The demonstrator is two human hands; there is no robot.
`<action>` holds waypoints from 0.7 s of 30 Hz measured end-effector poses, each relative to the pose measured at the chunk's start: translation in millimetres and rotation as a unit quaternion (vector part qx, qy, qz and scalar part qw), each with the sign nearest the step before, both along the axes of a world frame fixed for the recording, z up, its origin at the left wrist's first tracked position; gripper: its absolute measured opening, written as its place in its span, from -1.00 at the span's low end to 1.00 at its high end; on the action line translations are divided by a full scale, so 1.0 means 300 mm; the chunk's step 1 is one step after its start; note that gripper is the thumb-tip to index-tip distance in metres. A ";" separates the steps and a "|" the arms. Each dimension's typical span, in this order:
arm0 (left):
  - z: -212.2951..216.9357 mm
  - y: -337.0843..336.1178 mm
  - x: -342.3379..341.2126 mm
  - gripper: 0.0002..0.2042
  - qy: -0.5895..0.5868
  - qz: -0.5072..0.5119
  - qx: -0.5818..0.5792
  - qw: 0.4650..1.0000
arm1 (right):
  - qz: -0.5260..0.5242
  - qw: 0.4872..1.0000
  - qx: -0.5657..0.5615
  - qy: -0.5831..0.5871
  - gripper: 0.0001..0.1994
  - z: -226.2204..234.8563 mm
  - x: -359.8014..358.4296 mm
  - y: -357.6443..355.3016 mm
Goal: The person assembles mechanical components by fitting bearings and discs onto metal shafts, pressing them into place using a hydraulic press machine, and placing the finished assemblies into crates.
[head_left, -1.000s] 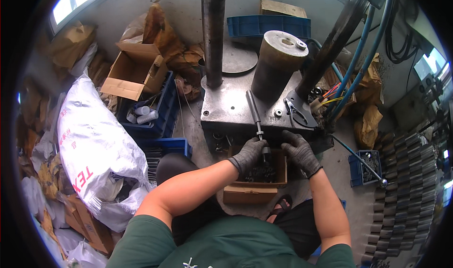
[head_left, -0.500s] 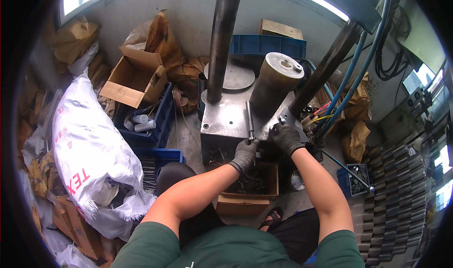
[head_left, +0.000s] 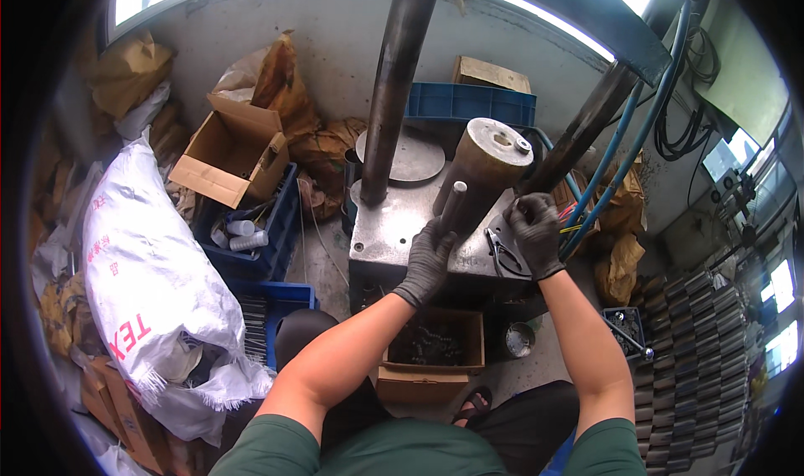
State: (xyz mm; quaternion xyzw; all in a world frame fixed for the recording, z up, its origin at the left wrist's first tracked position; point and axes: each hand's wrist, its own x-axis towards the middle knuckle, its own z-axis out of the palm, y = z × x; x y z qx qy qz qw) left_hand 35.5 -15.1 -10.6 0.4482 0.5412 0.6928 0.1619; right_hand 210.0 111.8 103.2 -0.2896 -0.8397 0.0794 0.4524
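Observation:
My left hand (head_left: 429,262), in a dark grey glove, is wrapped round a slim metal rod (head_left: 456,201) that stands tilted above the front of the steel machine table (head_left: 381,231). Right behind the rod rises a thick metal cylinder (head_left: 481,170) with a washer-like ring (head_left: 523,144) on its top. My right hand (head_left: 536,231), gloved too, is over the table's right edge with its fingers curled together; whatever is in them cannot be made out. Beside it, a pair of pliers (head_left: 505,254) with dark handles lies on the table.
Two steel columns (head_left: 398,82) and blue hoses (head_left: 624,154) rise round the table. Below its front edge sits a cardboard box (head_left: 431,380) of dark parts, with a round tin (head_left: 518,339) beside it. A white sack (head_left: 155,267) and blue crates (head_left: 289,225) stand left, stacked metal bars (head_left: 695,367) right.
My left hand has lifted the rod and moved up, tilting it. My right hand has moved up and right, and the pliers now show lying on the table.

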 end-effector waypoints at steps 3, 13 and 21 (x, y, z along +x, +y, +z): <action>-0.095 0.055 -0.078 -0.59 -0.069 -0.040 -0.049 0.996 | -0.004 0.997 0.013 0.074 -0.84 0.175 -0.103 -0.002; 0.076 0.011 -0.100 -0.67 0.215 0.060 -0.180 0.958 | -0.115 0.990 -0.071 -0.035 -0.68 0.276 -0.188 0.262; 0.102 -0.021 -0.096 -0.61 0.173 -0.054 -0.254 0.950 | -0.124 0.985 0.014 -0.122 -0.64 0.292 -0.230 0.260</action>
